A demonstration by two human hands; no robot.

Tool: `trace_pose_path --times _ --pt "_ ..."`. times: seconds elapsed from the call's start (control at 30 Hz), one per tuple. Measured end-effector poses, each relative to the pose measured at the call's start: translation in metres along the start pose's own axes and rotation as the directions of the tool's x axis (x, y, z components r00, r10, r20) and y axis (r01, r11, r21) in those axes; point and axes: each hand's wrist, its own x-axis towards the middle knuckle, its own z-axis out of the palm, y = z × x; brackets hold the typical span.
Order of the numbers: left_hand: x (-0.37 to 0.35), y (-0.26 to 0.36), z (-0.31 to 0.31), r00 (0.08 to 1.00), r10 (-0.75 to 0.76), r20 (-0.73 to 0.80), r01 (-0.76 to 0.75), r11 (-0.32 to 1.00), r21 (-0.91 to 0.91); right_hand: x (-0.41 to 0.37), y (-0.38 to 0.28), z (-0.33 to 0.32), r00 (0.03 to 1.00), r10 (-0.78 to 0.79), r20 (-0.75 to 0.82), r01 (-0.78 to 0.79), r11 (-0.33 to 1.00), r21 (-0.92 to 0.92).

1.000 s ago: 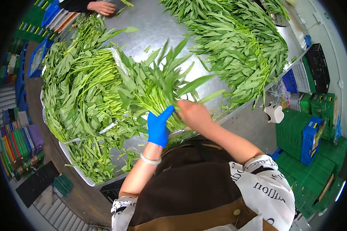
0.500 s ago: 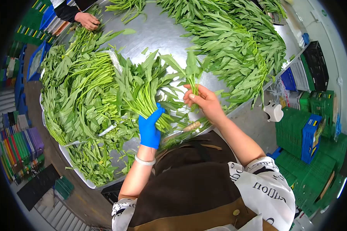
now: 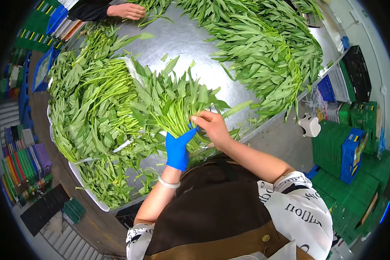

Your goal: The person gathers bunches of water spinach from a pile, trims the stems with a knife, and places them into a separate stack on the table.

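Observation:
My left hand (image 3: 177,149), in a blue glove, is wrapped round the stems of a bunch of water spinach (image 3: 171,108), leaves pointing away from me. Bare, my right hand (image 3: 212,128) meets the bunch's right side, its fingers and thumb closed on stems beside the gloved thumb. Which stems it pinches is partly hidden by the hand. Left of the bunch, a large heap of water spinach (image 3: 95,104) fills a white-edged tray. A light wooden handle at the table's near edge is mostly covered by my right hand.
Neatly layered water spinach (image 3: 264,56) covers the metal table's (image 3: 151,43) right side. Another person's hand (image 3: 128,11) rests near greens at the far left. Green crates (image 3: 333,151) are stacked on the right, beside a white stool (image 3: 310,125).
My right hand has moved left with its few stems, bringing them against the bunch in my left hand. My left hand shifted slightly right. The other person's hand moved right.

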Motion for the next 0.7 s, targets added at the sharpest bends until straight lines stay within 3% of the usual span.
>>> trace_pose_path --times 0.07,0.2,0.33,0.37,0.47,0.5,0.63,0.7 --pt "0.003 0.001 -0.002 1.0 -0.014 -0.008 0.014 1.0 0.008 -0.003 -0.003 0.002 0.995 -0.047 -0.086 0.053 0.996 0.069" --pt "0.005 0.005 0.0 1.0 0.023 0.005 -0.023 0.999 0.031 0.001 -0.015 -0.005 0.996 -0.076 -0.036 0.083 0.958 0.274" --pt "0.0 0.002 0.004 0.996 0.083 -0.024 -0.078 0.985 0.155 -0.001 -0.012 -0.004 0.994 -0.038 0.1 0.043 0.998 -0.05" --pt "0.001 0.001 0.004 0.994 0.101 -0.03 -0.094 0.98 0.175 -0.002 -0.008 0.0 0.996 -0.04 0.084 0.034 0.997 0.071" --pt "0.003 0.003 -0.004 0.995 0.082 -0.055 -0.072 0.983 0.17 -0.006 -0.02 -0.012 0.993 -0.004 0.122 -0.01 0.994 0.113" --pt "0.005 0.005 -0.006 0.995 0.048 -0.086 -0.041 0.995 0.086 -0.005 -0.019 -0.018 0.981 -0.066 0.184 0.017 0.967 0.255" --pt "0.016 0.01 -0.017 0.959 0.21 -0.192 -0.172 0.965 0.198 -0.013 -0.025 -0.046 0.956 -0.025 0.291 -0.052 0.966 0.252" --pt "0.02 0.014 -0.02 0.947 0.241 -0.213 -0.199 0.959 0.2 -0.005 -0.032 -0.057 0.983 -0.109 0.147 0.132 0.98 -0.15"
